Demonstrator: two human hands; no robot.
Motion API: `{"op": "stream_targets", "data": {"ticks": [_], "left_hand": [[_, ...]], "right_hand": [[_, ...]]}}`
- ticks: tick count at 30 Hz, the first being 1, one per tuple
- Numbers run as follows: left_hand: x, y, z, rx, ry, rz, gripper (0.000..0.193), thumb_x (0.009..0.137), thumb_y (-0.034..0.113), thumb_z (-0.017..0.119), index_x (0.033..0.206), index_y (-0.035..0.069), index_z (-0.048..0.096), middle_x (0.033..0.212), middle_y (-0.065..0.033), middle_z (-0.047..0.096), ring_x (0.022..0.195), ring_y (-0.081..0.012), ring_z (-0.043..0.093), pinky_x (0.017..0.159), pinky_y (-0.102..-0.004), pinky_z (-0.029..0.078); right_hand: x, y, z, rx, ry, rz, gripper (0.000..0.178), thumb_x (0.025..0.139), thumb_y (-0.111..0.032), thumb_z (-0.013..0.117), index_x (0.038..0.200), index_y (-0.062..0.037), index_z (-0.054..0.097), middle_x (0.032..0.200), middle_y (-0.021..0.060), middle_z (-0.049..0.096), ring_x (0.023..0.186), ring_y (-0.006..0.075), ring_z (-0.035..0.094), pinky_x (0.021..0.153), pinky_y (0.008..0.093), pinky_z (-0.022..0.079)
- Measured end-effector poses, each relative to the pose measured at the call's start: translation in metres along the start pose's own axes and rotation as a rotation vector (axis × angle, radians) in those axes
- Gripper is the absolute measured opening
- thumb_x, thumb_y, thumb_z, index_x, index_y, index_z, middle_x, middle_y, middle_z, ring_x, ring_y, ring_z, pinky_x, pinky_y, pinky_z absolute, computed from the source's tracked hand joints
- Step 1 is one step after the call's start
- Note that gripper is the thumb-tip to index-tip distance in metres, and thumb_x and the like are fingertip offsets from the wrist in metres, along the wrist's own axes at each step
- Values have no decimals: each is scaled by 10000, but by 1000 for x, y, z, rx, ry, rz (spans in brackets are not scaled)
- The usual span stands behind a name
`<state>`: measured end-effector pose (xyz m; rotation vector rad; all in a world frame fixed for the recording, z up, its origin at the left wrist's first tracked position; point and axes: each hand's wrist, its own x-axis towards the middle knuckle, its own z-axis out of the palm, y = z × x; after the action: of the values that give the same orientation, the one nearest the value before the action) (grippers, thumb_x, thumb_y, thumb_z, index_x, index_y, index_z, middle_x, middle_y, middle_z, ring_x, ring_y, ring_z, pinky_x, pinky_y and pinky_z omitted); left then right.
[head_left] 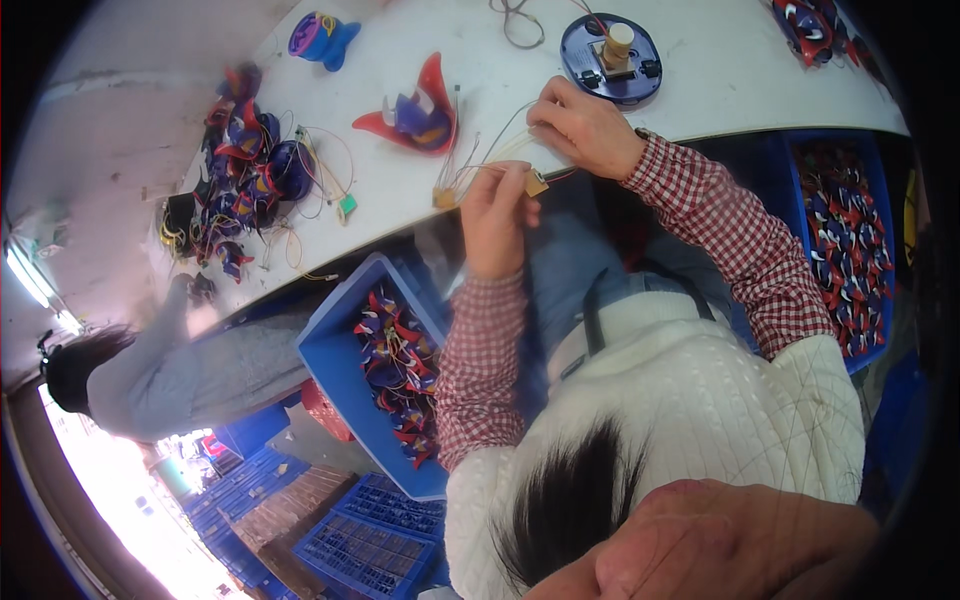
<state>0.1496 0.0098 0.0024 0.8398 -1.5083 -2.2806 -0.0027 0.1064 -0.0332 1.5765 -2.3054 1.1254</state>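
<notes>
The small tan circuit board [537, 183], wires apparently attached, is over the near edge of the white table [725, 105], our left hand [497, 212] pinching it; our right hand [588, 127] pinches thin wires [514, 145]. Whether these join the red-and-purple shell [425, 122], we cannot tell.

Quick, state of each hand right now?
Left hand: closed, holding a small tan piece.
Right hand: closed, apparently pinching thin wires; exact grip unclear.

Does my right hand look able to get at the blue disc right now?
Probably yes: the blue disc sits on the table just beyond your right hand, with nothing visible between them. The hand seems to be pinching wires, so it may need to release those first.
</notes>
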Motion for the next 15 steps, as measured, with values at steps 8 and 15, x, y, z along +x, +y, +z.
{"op": "stream_targets", "data": {"ticks": [8,15], "left_hand": [[0,-2,0,-46,-26,9,196,901,158,554,1002,-3,600,790,-63,582,590,-99,528,507,-178,435],[3,-2,2,-63,-24,39,198,897,160,565,1007,-1,602,793,-61,584,601,-97,530,517,-177,440]], "right_hand": [[-1,2,1,18,21,-21,76,833,-81,622,901,-69,592,889,45,496,668,173,523,588,248,447],[-12,-25,-35,419,-101,-27,105,816,-35,626,910,-60,589,875,50,524,663,156,502,582,247,427]]}}
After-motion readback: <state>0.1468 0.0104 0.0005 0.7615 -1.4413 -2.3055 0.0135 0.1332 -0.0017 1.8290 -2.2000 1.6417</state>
